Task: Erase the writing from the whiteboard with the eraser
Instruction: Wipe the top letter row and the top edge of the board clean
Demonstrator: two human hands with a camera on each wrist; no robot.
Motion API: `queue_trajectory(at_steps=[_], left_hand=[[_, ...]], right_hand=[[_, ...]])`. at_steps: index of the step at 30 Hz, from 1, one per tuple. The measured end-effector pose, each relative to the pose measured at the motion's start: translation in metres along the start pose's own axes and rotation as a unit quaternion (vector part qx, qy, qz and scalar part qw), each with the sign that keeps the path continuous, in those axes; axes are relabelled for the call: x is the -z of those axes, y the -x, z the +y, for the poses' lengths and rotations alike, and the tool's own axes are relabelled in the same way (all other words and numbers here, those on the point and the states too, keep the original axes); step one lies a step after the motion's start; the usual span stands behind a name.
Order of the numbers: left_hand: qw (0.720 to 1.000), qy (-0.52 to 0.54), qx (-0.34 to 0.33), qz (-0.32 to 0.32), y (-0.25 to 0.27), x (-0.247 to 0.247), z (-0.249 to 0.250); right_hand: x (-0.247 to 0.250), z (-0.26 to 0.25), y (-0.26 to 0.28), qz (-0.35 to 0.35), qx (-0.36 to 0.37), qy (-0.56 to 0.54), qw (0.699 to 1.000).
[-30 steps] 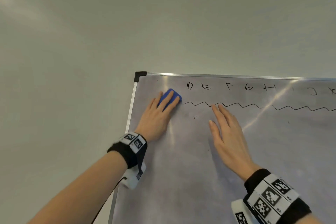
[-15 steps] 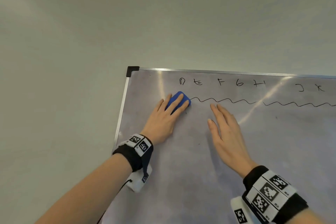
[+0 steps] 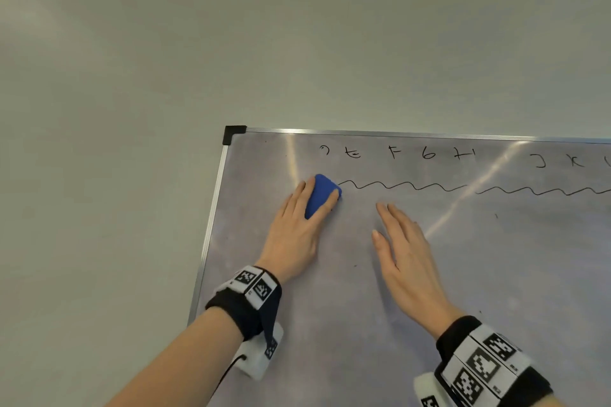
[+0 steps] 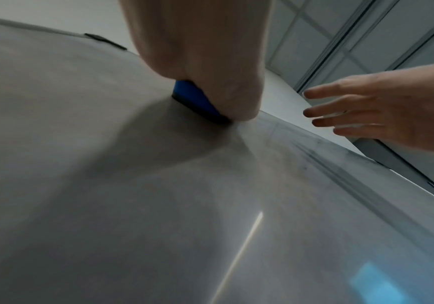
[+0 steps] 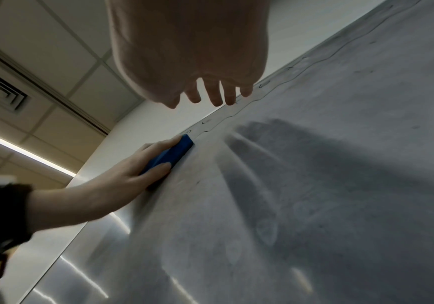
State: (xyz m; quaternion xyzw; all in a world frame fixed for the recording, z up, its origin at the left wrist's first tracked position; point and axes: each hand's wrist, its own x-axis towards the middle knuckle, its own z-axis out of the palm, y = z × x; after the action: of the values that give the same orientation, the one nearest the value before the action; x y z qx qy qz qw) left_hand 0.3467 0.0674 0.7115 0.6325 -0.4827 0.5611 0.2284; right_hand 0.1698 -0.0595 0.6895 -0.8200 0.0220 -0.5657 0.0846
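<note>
The whiteboard [image 3: 479, 274] carries a row of black letters [image 3: 393, 152] and a wavy black line [image 3: 413, 187] under them. My left hand [image 3: 294, 231] grips the blue eraser [image 3: 322, 193] by its sides and presses it flat on the board at the line's left end. In the left wrist view the thumb curls against the eraser [image 4: 195, 100]. My right hand [image 3: 403, 241] is to the right of the eraser and below the line, with its fingers straight and spread. It holds nothing, and in the right wrist view its shadow falls on the board [image 5: 314, 185].
The board's black corner cap [image 3: 234, 134] and metal left frame [image 3: 211, 225] lie just left of my left hand. Bare wall [image 3: 132, 109] surrounds the board. The writing runs on to the right past the picture's edge.
My left hand has slid the eraser right and slightly down along the board, wiping off the left end of the wavy line. The leftmost letter has lost part of its stroke. The right hand has barely moved.
</note>
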Motion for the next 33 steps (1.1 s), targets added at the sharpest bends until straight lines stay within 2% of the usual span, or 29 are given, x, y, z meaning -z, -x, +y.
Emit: queue_trajectory(at_steps=[2,4,9,12,14,18,21,23,26,28,30,33], left_hand=[[0.999,-0.015,-0.042,-0.028,0.015,0.004,-0.008],[0.998,-0.034,-0.042,-0.033,0.003,0.009,-0.018],[0.994,-0.009,0.105,0.018,-0.073,0.003,-0.017],[0.988,0.000,0.149,0.046,-0.094,-0.008,-0.004],[0.992,-0.008,0.115,0.043,-0.085,-0.011,0.007],[1.000,-0.015,-0.023,0.007,-0.022,-0.016,0.026],[0.997,-0.040,-0.063,-0.023,-0.006,-0.013,0.019],[0.998,-0.047,-0.018,-0.026,-0.027,-0.007,0.007],[0.994,-0.019,0.110,-0.005,-0.078,-0.002,-0.002],[0.987,-0.014,0.161,0.025,-0.100,-0.009,0.007],[0.986,-0.014,0.163,0.038,-0.103,-0.017,0.023],[0.998,-0.022,0.062,0.011,-0.077,-0.029,0.048]], right_hand=[[0.000,0.000,-0.003,-0.007,0.002,0.012,1.000],[0.003,0.001,-0.008,-0.005,0.009,0.015,1.000],[0.014,-0.003,-0.017,0.017,0.028,-0.002,0.999],[0.018,-0.001,-0.014,0.019,0.036,-0.005,0.999],[0.019,0.004,-0.013,0.026,0.034,-0.014,0.999],[0.017,0.015,-0.013,0.029,0.020,-0.026,0.999],[0.019,0.022,-0.016,0.021,0.017,-0.018,0.999],[0.024,0.024,-0.021,0.023,0.023,-0.016,0.999],[0.036,0.026,-0.022,0.033,0.029,-0.021,0.999],[0.044,0.030,-0.018,0.032,0.034,-0.020,0.999],[0.050,0.037,-0.014,0.036,0.038,-0.015,0.999],[0.053,0.048,-0.013,0.042,0.031,-0.014,0.999]])
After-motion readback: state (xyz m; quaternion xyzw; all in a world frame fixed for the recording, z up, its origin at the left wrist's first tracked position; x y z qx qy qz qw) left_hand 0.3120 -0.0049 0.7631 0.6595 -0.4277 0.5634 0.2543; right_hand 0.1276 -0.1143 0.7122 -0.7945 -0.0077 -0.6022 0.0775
